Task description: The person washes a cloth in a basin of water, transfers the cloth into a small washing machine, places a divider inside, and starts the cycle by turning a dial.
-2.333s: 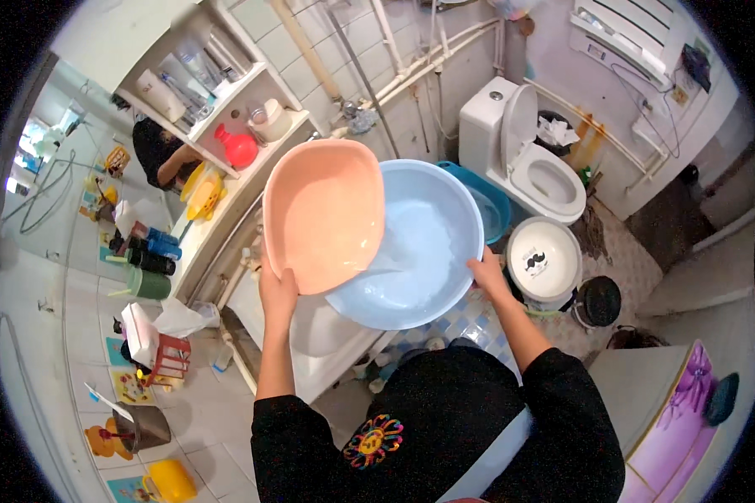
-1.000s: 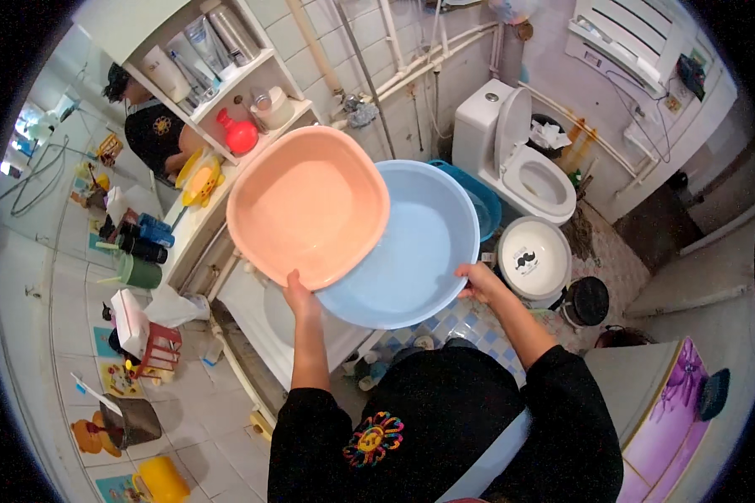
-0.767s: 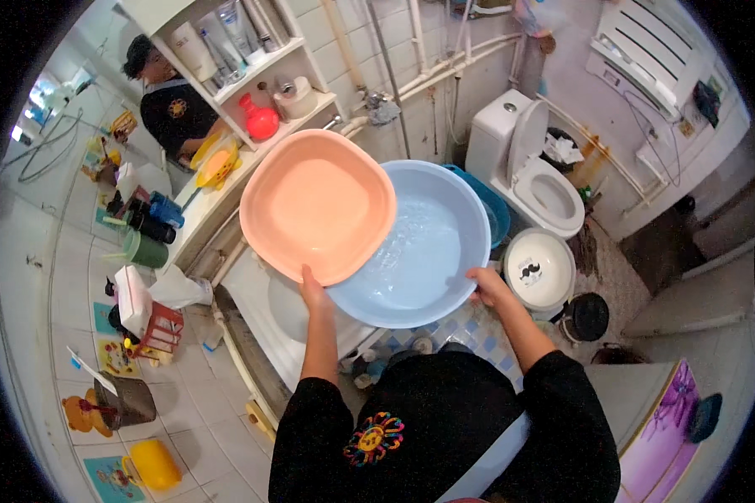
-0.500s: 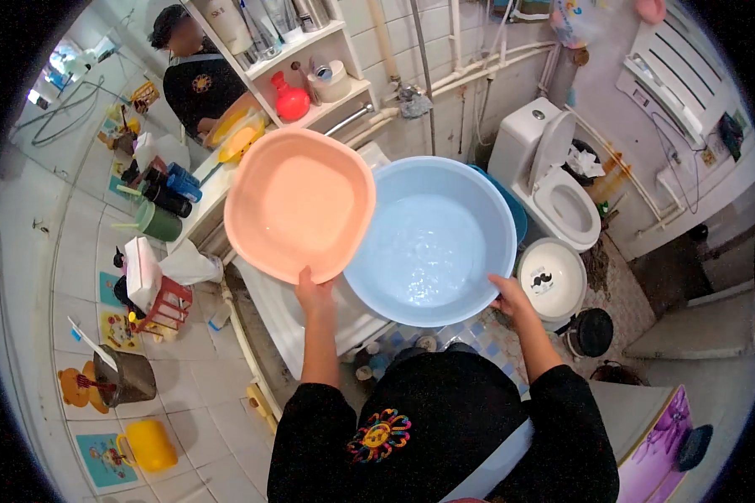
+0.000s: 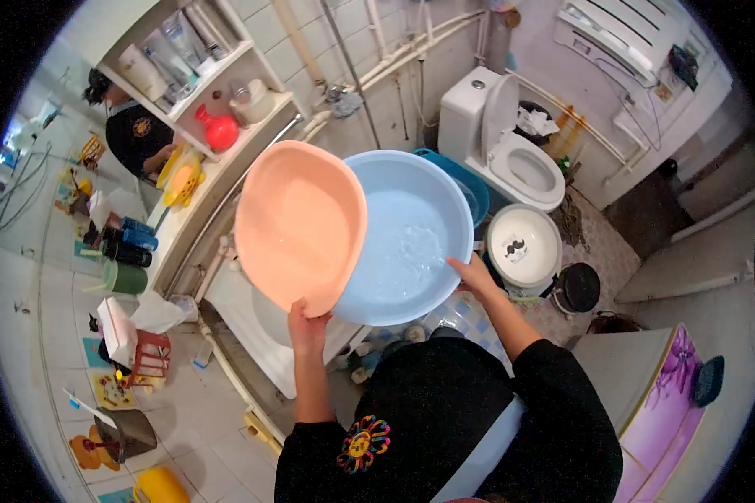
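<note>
My left hand [image 5: 309, 329] grips the near rim of an orange plastic basin [image 5: 302, 222], fingers wrapped round the edge. This basin is tilted and overlaps the left side of a round blue basin [image 5: 398, 222]. Clear water with ripples lies in the blue basin. On its near right rim, my right hand [image 5: 475, 277] is closed. Both basins are held above the floor, partly over the white sink [image 5: 247, 314]. Whether the orange basin holds water I cannot tell.
A white toilet [image 5: 528, 172] with raised lid stands at the far right. Before it are a teal basin [image 5: 470, 189], a white bucket [image 5: 524, 243] and a black bucket [image 5: 576, 289]. Shelves with bottles and a red vase [image 5: 216, 128] line the left wall beside a mirror [image 5: 67, 142].
The view has turned, so the room has shifted left in it. The orange basin has tipped further and shows narrower over the blue basin's edge. Both hands keep their grip.
</note>
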{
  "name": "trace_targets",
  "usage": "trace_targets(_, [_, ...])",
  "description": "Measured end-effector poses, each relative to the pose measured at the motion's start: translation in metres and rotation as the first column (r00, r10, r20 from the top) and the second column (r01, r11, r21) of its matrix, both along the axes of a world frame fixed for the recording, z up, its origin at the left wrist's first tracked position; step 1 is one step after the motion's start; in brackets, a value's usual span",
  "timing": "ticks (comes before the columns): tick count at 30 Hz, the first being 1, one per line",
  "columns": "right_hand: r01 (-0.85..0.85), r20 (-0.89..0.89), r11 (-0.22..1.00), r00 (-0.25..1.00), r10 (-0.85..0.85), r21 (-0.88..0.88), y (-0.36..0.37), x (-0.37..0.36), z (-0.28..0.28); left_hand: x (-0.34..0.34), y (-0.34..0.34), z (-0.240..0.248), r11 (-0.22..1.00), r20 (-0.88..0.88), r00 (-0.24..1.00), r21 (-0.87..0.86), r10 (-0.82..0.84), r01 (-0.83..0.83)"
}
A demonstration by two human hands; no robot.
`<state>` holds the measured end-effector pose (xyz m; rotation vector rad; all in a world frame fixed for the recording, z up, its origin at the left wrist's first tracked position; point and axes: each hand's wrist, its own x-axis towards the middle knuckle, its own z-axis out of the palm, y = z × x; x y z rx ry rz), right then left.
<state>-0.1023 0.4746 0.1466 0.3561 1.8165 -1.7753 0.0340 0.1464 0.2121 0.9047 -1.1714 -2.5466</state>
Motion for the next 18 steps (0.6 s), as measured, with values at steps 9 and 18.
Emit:
trace_targets(9, [0.306, -0.765, 0.885, 0.639, 0.082, 0.35, 0.002, 0.005, -0.015, -0.054, 0.081, -0.018, 0.988, -0.028, 0.995, -0.123, -0.094, 0.09])
trace_targets(18, [0.347, -0.086, 0.921, 0.927, -0.365, -0.176, -0.007, 0.002, -0.004, -0.058, 0.077, -0.041, 0.952, 0.068, 0.986, -0.26, -0.152, 0.164])
